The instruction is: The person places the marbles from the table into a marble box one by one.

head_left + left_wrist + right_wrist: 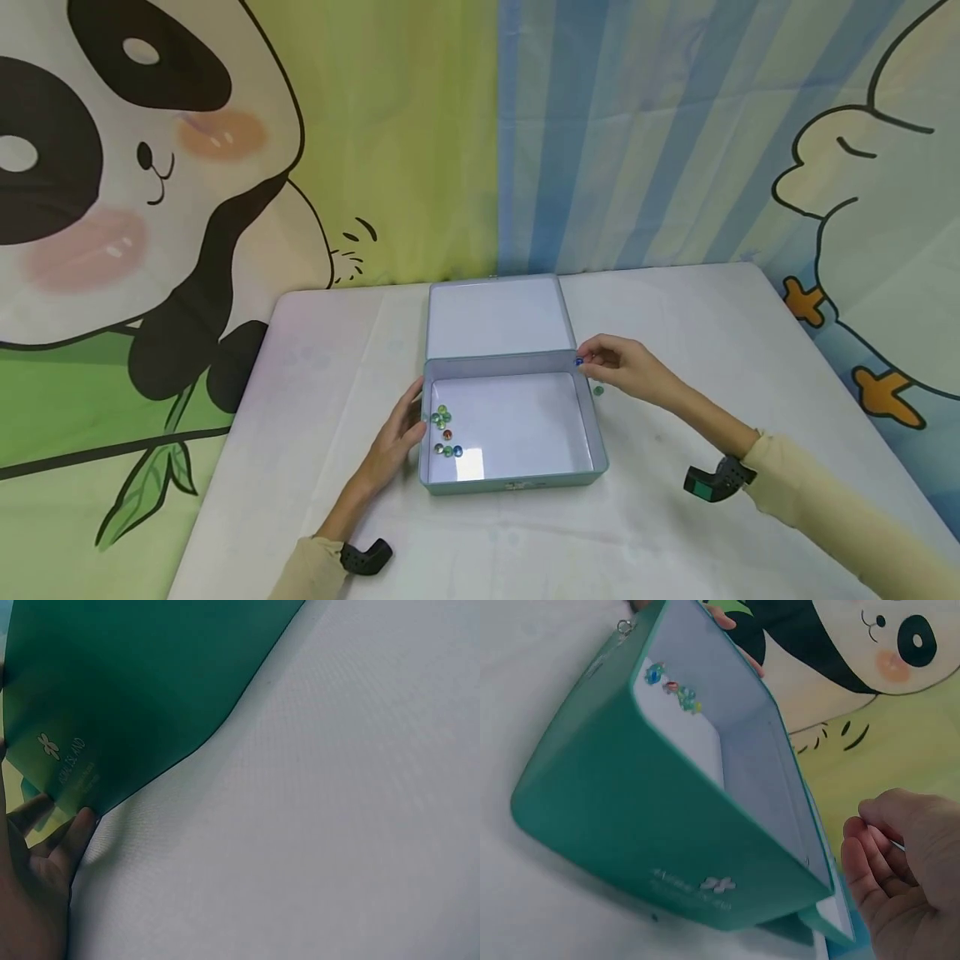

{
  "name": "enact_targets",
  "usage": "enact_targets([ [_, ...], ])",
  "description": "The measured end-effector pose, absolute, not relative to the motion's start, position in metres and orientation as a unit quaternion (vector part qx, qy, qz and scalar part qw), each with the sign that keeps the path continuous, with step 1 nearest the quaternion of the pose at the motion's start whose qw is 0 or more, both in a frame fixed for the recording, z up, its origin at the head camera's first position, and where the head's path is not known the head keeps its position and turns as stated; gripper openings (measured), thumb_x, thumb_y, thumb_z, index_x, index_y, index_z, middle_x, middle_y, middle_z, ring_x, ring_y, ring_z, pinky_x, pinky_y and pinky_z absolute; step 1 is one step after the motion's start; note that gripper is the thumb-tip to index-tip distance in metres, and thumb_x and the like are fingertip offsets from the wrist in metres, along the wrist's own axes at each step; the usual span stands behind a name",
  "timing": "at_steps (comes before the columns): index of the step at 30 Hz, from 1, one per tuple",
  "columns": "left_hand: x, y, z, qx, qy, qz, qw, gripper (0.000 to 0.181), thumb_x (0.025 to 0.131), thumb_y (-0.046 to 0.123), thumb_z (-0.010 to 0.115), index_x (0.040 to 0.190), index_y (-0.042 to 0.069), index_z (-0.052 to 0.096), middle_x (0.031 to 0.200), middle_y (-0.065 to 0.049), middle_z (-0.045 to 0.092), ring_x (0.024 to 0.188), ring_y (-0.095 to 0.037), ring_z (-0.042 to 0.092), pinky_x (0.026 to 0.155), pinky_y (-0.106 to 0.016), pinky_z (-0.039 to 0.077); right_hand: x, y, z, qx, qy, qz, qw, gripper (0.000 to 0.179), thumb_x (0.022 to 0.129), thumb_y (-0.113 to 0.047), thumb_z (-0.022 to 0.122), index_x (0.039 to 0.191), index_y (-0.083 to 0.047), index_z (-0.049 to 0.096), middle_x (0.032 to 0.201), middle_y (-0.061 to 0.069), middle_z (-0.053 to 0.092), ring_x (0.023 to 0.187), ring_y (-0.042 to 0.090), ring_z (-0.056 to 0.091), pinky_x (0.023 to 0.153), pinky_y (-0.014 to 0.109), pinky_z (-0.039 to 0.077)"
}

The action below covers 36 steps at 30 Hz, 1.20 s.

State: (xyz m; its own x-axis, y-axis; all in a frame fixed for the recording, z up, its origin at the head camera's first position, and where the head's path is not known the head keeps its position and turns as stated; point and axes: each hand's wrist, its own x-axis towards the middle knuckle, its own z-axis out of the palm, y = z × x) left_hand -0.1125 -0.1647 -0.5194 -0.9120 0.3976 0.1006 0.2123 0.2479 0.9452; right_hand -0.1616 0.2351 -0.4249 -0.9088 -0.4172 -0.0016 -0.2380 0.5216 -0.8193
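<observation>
A shallow green tin box (517, 482) with a pale inside lies on the table, its lid (498, 317) folded back. My left hand (392, 437) rests against the box's left wall, fingers and thumb spread along it; in the left wrist view, fingertips (84, 819) touch the green side. My right hand (630, 367) pinches a small blue marble (579, 362) at the back right corner of the box; in the right wrist view the fingers hide it. Several green marbles (442, 417), a reddish one (447, 435) and a blue one (458, 451) lie inside at the left.
A green marble (597, 390) lies on the white tablecloth (675, 517) just right of the box, below my right hand. Behind the table hangs a printed curtain (405, 142) with a panda. A black strap device (720, 479) is on each wrist.
</observation>
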Motion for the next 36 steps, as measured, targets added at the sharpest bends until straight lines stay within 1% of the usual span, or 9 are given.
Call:
enact_targets([
  [3, -0.115, -0.167, -0.535, 0.19, 0.786, 0.583, 0.074, 0.068, 0.098, 0.008, 0.042, 0.157, 0.024, 0.012, 0.162, -0.015, 0.02, 0.143, -0.042, 0.032, 0.11, -0.022, 0.032, -0.167, 0.221, -0.421, -0.213, 0.86, -0.451, 0.107, 0.018, 0.092, -0.011, 0.065, 0.109, -0.004, 0.065, 0.095, 0.009, 0.067, 0.079, 0.007, 0.059, 0.068, 0.019, 0.052],
  [8, -0.118, -0.17, -0.546, 0.193, 0.784, 0.586, 0.068, 0.067, 0.098, 0.014, 0.044, 0.156, 0.031, 0.013, 0.161, -0.012, 0.022, 0.143, -0.04, 0.034, 0.112, -0.035, 0.034, -0.179, 0.194, -0.416, -0.257, 0.853, -0.436, 0.126, 0.018, 0.091, -0.011, 0.066, 0.107, -0.004, 0.066, 0.095, 0.008, 0.067, 0.081, 0.008, 0.058, 0.071, 0.019, 0.051],
  [12, -0.119, -0.17, -0.546, 0.195, 0.783, 0.587, 0.071, 0.067, 0.099, 0.019, 0.044, 0.156, 0.032, 0.012, 0.161, -0.012, 0.022, 0.142, -0.04, 0.034, 0.113, -0.039, 0.034, -0.189, 0.17, -0.417, -0.289, 0.848, -0.417, 0.154, 0.017, 0.091, -0.01, 0.066, 0.107, -0.004, 0.066, 0.095, 0.007, 0.067, 0.082, 0.011, 0.058, 0.075, 0.019, 0.052],
  [15, -0.119, -0.17, -0.545, 0.191, 0.785, 0.585, 0.074, 0.067, 0.099, 0.02, 0.044, 0.156, 0.033, 0.012, 0.161, -0.01, 0.022, 0.142, -0.039, 0.034, 0.112, -0.037, 0.035, -0.197, 0.152, -0.422, -0.312, 0.846, -0.395, 0.174, 0.015, 0.091, -0.011, 0.066, 0.104, -0.004, 0.067, 0.093, 0.006, 0.068, 0.083, 0.011, 0.058, 0.076, 0.02, 0.052],
  [18, -0.119, -0.169, -0.545, 0.19, 0.785, 0.586, 0.072, 0.067, 0.099, 0.02, 0.044, 0.156, 0.034, 0.012, 0.161, -0.01, 0.022, 0.142, -0.039, 0.034, 0.111, -0.031, 0.034, -0.203, 0.136, -0.428, -0.337, 0.845, -0.368, 0.194, 0.014, 0.091, -0.011, 0.066, 0.103, -0.005, 0.067, 0.091, 0.004, 0.068, 0.082, 0.009, 0.058, 0.076, 0.02, 0.052],
  [22, -0.117, -0.167, -0.541, 0.191, 0.78, 0.592, 0.075, 0.068, 0.098, 0.015, 0.044, 0.156, 0.029, 0.012, 0.161, -0.014, 0.02, 0.143, -0.042, 0.033, 0.11, -0.021, 0.032, -0.208, 0.12, -0.436, -0.365, 0.842, -0.333, 0.216, 0.013, 0.091, -0.011, 0.066, 0.103, -0.005, 0.067, 0.092, 0.003, 0.068, 0.081, 0.005, 0.058, 0.075, 0.018, 0.051],
  [24, -0.116, -0.166, -0.541, 0.189, 0.778, 0.595, 0.074, 0.068, 0.098, 0.013, 0.044, 0.156, 0.028, 0.013, 0.161, -0.015, 0.021, 0.143, -0.042, 0.032, 0.11, -0.019, 0.031, -0.21, 0.115, -0.438, -0.371, 0.841, -0.323, 0.224, 0.013, 0.091, -0.011, 0.066, 0.103, -0.006, 0.067, 0.092, 0.003, 0.069, 0.081, 0.005, 0.058, 0.074, 0.017, 0.05],
  [28, -0.117, -0.167, -0.546, 0.186, 0.775, 0.599, 0.072, 0.067, 0.098, 0.015, 0.045, 0.156, 0.031, 0.015, 0.162, -0.011, 0.021, 0.144, -0.04, 0.032, 0.11, -0.021, 0.03, -0.212, 0.106, -0.442, -0.376, 0.838, -0.315, 0.238, 0.012, 0.092, -0.013, 0.066, 0.102, -0.007, 0.067, 0.094, 0.002, 0.069, 0.082, 0.005, 0.058, 0.075, 0.018, 0.05],
  [36, -0.119, -0.171, -0.547, 0.192, 0.779, 0.592, 0.072, 0.066, 0.099, 0.018, 0.044, 0.156, 0.032, 0.013, 0.162, -0.01, 0.021, 0.144, -0.039, 0.032, 0.112, -0.032, 0.033, -0.215, 0.095, -0.46, -0.376, 0.842, -0.288, 0.259, 0.01, 0.091, -0.013, 0.067, 0.1, -0.009, 0.067, 0.09, 0.0, 0.066, 0.078, 0.004, 0.053, 0.071, 0.016, 0.047],
])
